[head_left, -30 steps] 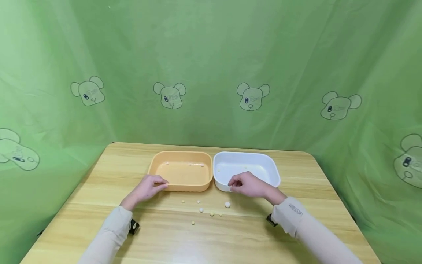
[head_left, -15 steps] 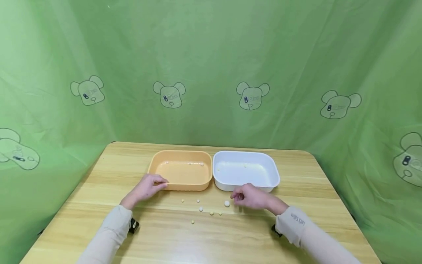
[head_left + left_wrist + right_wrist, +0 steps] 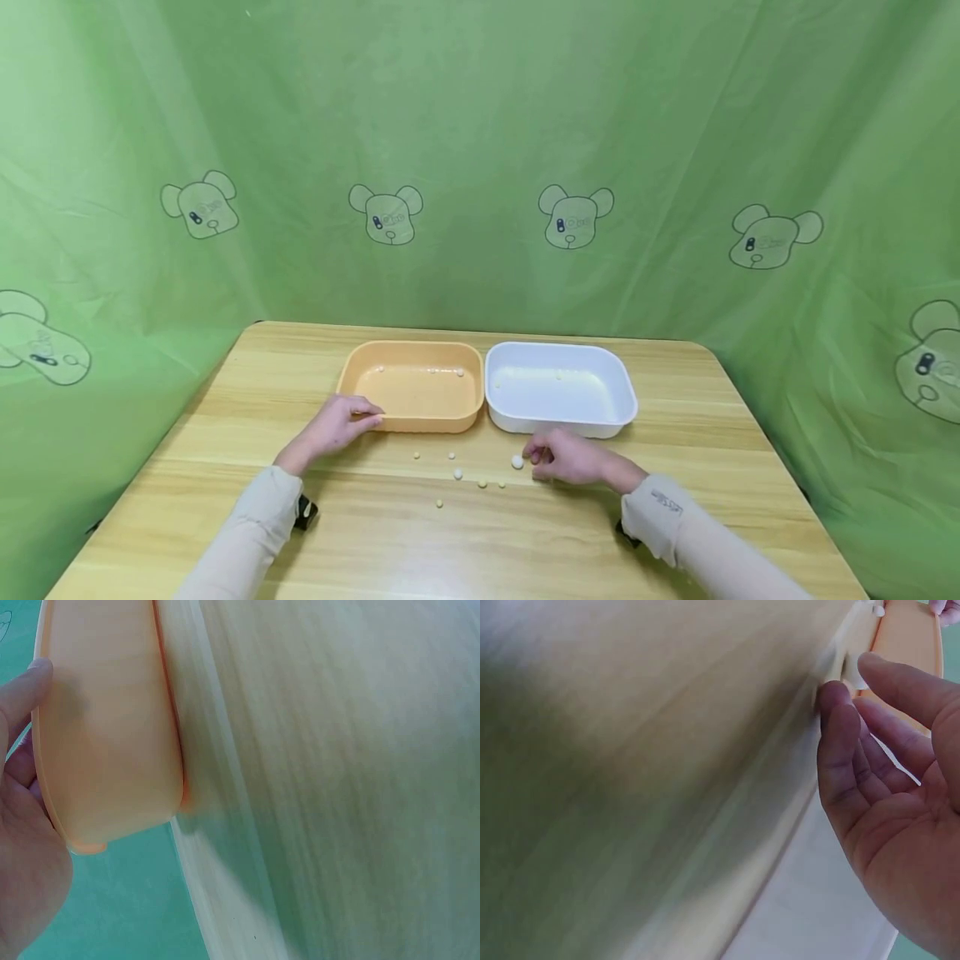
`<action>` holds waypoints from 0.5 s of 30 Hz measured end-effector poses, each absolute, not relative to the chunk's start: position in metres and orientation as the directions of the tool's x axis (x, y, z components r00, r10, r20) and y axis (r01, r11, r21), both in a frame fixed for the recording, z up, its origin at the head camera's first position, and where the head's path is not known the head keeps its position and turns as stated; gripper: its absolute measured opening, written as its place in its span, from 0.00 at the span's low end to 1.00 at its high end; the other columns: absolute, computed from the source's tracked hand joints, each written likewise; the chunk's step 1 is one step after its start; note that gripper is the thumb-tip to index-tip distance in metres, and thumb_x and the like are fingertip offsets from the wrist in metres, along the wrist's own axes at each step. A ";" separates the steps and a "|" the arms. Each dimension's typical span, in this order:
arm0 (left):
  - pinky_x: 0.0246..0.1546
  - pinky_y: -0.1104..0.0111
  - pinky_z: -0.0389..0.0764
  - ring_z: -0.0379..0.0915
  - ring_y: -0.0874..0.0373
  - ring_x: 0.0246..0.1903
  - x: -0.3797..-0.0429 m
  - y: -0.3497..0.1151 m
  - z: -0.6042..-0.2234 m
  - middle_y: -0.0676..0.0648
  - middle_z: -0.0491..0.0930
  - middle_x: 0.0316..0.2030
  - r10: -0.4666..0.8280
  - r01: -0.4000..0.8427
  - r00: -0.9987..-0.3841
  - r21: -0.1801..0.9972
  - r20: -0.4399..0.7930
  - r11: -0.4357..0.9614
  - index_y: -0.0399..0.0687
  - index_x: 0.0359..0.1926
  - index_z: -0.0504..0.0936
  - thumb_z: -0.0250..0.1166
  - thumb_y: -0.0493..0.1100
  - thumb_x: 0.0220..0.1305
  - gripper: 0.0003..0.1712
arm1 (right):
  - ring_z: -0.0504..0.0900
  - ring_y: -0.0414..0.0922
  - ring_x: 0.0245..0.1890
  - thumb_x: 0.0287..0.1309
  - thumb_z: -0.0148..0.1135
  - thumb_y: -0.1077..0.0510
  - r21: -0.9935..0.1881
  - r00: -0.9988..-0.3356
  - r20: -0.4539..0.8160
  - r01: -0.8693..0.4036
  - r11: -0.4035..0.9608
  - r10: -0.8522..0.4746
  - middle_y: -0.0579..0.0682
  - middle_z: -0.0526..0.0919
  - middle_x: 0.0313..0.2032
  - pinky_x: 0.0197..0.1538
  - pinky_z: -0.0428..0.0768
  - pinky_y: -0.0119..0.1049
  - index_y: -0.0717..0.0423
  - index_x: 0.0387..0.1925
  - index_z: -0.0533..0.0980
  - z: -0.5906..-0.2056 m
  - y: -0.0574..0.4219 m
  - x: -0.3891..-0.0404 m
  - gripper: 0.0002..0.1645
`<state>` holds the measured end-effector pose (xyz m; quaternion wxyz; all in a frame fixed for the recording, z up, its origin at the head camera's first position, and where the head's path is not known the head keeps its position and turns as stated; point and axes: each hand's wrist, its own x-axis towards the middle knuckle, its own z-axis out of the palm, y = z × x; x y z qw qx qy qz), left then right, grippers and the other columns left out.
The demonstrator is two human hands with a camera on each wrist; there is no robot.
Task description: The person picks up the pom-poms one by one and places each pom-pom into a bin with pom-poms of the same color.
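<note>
My left hand [image 3: 333, 429] pinches the near left rim of an orange plastic bin [image 3: 420, 400]. In the left wrist view the thumb [image 3: 28, 686] lies over that rim, with fingers on its other side. My right hand [image 3: 573, 458] is low over the table, just right of a large white ball [image 3: 517, 462]. Its thumb and fingers are bent but apart, with nothing gripped between them. The right wrist view shows the ball [image 3: 853, 673] just beyond the thumb tip, partly hidden. Behind the right hand stands a white plastic bin [image 3: 558, 400].
Several small balls lie on the wooden table [image 3: 360, 542], among them a white ball [image 3: 457, 474] and a yellowish ball [image 3: 439, 503]. A few small balls sit inside both bins, which stand side by side. A green curtain [image 3: 480, 283] hangs behind the table.
My right hand has come back from over the white bin and down to the table beside the large white ball. The left hand has stayed on the orange rim.
</note>
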<state>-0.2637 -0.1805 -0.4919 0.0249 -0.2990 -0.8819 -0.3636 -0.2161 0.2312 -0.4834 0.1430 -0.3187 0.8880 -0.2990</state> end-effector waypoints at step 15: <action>0.40 0.66 0.79 0.79 0.60 0.35 -0.263 -0.180 -0.491 0.52 0.84 0.34 0.506 0.550 -0.821 0.608 0.265 0.573 0.45 0.39 0.86 0.65 0.41 0.61 0.08 | 0.73 0.39 0.31 0.51 0.67 0.65 -0.600 -0.767 -0.061 -0.484 0.637 -0.639 0.45 0.76 0.30 0.35 0.75 0.30 0.56 0.37 0.79 -0.493 0.217 -0.221 0.10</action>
